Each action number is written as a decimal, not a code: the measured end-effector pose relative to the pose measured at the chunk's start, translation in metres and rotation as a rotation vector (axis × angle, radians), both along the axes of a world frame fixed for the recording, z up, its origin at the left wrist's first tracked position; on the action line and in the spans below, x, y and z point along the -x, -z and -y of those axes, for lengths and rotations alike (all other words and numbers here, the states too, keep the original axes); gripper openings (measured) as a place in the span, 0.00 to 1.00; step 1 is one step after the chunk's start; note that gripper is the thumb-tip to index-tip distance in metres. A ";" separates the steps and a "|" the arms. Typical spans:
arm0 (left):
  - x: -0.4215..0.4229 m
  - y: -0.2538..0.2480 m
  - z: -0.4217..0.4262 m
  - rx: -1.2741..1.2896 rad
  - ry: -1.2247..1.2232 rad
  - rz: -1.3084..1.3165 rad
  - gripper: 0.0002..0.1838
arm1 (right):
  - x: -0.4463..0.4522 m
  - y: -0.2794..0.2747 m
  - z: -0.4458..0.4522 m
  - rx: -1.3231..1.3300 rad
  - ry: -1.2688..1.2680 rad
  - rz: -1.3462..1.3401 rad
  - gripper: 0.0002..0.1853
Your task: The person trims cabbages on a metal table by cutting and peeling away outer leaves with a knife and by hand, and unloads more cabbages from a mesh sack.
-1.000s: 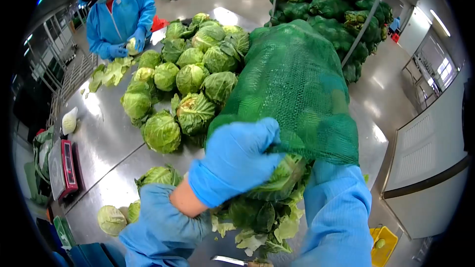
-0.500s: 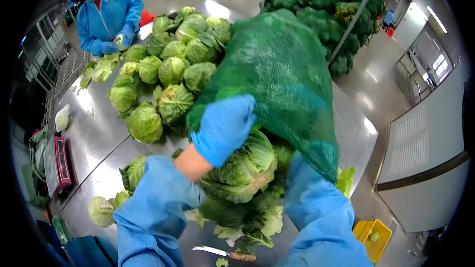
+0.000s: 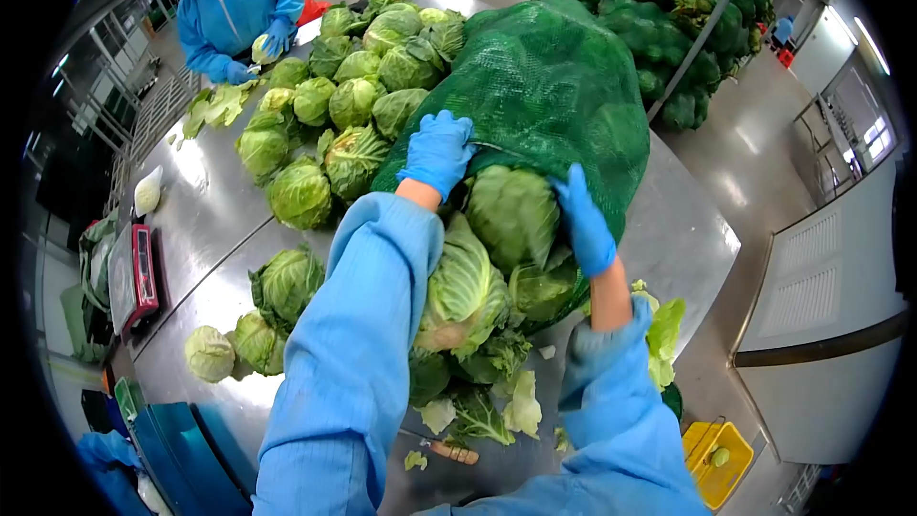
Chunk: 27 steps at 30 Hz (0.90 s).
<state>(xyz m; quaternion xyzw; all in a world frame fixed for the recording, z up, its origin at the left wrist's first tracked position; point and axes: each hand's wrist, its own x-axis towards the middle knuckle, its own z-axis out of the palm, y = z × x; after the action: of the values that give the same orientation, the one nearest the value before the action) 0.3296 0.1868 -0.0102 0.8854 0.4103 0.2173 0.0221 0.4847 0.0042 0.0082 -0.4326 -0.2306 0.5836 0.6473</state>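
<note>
A big green mesh bag (image 3: pixel 559 86) lies on the metal table with its mouth facing me. My left hand (image 3: pixel 439 155), in a blue glove, is closed on the bag's edge at the left of the mouth. A cabbage (image 3: pixel 514 213) sits in the mouth between my hands, slightly blurred. My right hand (image 3: pixel 586 222), also gloved, is open at that cabbage's right side, fingers pointing up; whether it touches the cabbage I cannot tell. Nearer to me rests a paler cabbage (image 3: pixel 465 291), above loose leaves (image 3: pixel 521 406) and a wooden-handled knife (image 3: pixel 451 452).
Many cabbages (image 3: pixel 355 103) are heaped on the table (image 3: pixel 224 239) at the left. A co-worker (image 3: pixel 239 0) holds a cabbage at the far left corner. A red scale (image 3: pixel 143 268) stands at the left edge. A yellow crate (image 3: pixel 716 463) is at lower right; filled bags (image 3: pixel 659 24) are stacked behind.
The bag's mouth has been drawn back, baring the cabbage in it. My right hand, hidden under the mesh before, now shows outside. My left hand has moved up and left.
</note>
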 end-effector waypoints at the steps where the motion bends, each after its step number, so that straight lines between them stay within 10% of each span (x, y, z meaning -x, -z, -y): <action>1: -0.001 0.004 0.000 0.019 0.008 0.014 0.15 | -0.021 0.024 -0.015 0.135 0.059 0.117 0.33; 7: 0.050 -0.017 0.007 0.515 0.345 0.092 0.36 | -0.063 0.140 -0.044 0.066 0.065 0.042 0.30; 10: 0.110 -0.028 0.063 0.111 0.204 0.256 0.26 | -0.066 0.140 -0.035 0.026 0.092 0.042 0.29; 16: 0.227 -0.031 0.250 0.139 -0.133 0.436 0.17 | -0.092 0.174 0.018 -0.218 0.089 0.064 0.26; 18: 0.260 -0.005 0.307 0.202 -0.240 0.359 0.18 | -0.058 0.095 0.068 -0.046 0.015 -0.123 0.23; 21: 0.272 0.036 0.365 0.553 -0.405 0.467 0.29 | 0.018 0.057 0.148 0.001 0.345 0.766 0.40; 24: 0.226 0.042 0.379 0.565 -0.328 0.539 0.36 | 0.106 0.064 0.198 -0.062 0.014 1.400 0.71; 27: 0.203 0.072 0.347 0.503 -0.284 0.417 0.42 | 0.152 0.129 0.190 -0.003 0.103 0.973 0.72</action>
<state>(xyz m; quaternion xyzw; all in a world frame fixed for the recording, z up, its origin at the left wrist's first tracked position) 0.1267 -0.1606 -0.0820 0.7228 0.5567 0.2865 0.2925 0.3323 -0.1863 -0.1206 -0.6652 -0.4856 0.2807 0.4928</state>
